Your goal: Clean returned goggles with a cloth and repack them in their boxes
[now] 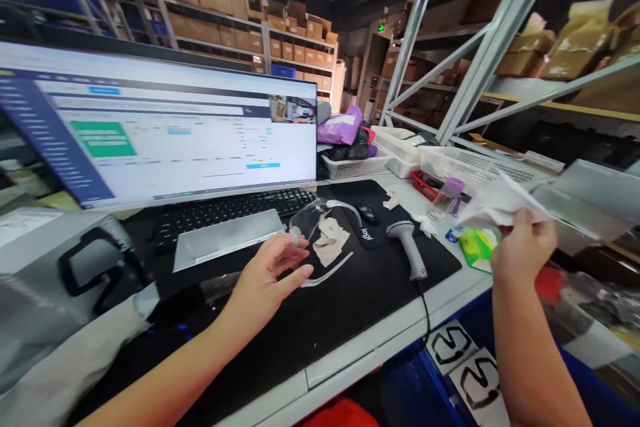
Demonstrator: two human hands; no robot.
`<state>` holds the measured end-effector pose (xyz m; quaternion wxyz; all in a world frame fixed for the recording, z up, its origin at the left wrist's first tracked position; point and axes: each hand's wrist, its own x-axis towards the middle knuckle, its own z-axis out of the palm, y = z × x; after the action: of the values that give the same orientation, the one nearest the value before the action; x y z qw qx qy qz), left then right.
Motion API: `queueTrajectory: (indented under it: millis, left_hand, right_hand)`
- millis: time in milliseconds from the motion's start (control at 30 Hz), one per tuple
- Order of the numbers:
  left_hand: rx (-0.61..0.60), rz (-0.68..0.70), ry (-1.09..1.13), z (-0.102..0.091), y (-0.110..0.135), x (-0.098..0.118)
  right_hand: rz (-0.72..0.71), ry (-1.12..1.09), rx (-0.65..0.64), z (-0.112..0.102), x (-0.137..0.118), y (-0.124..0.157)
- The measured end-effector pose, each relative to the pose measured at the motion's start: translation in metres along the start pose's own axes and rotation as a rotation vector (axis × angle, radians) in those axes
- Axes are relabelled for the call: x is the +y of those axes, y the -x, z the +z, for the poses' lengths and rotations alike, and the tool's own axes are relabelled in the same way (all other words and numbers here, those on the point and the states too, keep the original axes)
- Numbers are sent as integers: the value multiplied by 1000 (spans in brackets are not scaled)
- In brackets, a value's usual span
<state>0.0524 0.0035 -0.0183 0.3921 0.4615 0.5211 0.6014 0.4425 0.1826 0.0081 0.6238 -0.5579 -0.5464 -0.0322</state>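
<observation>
Left hand [270, 277] loose, grip released, fingers brushing clear glasses [320, 227] lying on black mat [350, 307] before keyboard [235, 210]. Right hand [523, 247] up, grip pinching white paper [500, 203], clear of table [360, 360] clutter. Scanner [407, 243] on mat between our hands, within reach.

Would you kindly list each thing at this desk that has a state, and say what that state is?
Monitor: on, showing a page.
Clear glasses: lying unfolded on the black mat.
Left hand: open, fingers at the glasses.
Right hand: closed on white paper.
Scanner: lying on the mat, unheld.
Mouse: untouched.
</observation>
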Motion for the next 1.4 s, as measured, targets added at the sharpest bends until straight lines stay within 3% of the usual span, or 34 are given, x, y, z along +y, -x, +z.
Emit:
queueTrajectory:
  millis: [100, 167, 200, 300, 400, 500, 633, 700, 767, 933, 1033, 1133, 1300, 1400]
  left_hand:
    - [25, 188, -112, 0, 4, -2]
    - [44, 326, -287, -1, 7, -4]
    - [47, 388, -382, -1, 9, -5]
    - [59, 513, -581, -6, 13, -4]
    - [87, 555, -686, -12, 18, 2]
    - [63, 511, -744, -16, 21, 8]
    - [30, 402, -733, -16, 20, 8]
    - [34, 401, -730, -16, 19, 5]
    - [36, 487, -779, -16, 16, 2]
    - [115, 1066, -1164, -19, 8, -3]
    - [125, 1186, -1302, -17, 4, -4]
    - [154, 1112, -1359, -16, 4, -7]
    - [255, 1046, -1425, -14, 6, -12]
    - [251, 1087, -1390, -11, 5, -17]
  right_hand:
    - [43, -353, -160, 35, -73, 87]
    - [283, -920, -476, 47, -120, 141]
    - [354, -1069, -637, 50, -140, 162]
    - [378, -1251, -974, 56, -175, 196]
    - [317, -1286, -1117, 61, -181, 197]
    - [200, -1159, -1107, 63, -179, 189]
    - [25, -931, -963, 66, -183, 190]
    - [116, -926, -929, 70, -183, 193]
    - [283, -970, -928, 76, -180, 193]
    - [670, -1136, -833, 86, -166, 174]
    - [854, -1236, -828, 89, -164, 167]
    - [846, -1213, -787, 89, -170, 182]
    - [565, -1027, -848, 83, -179, 217]
    - [694, -1058, -829, 88, -174, 207]
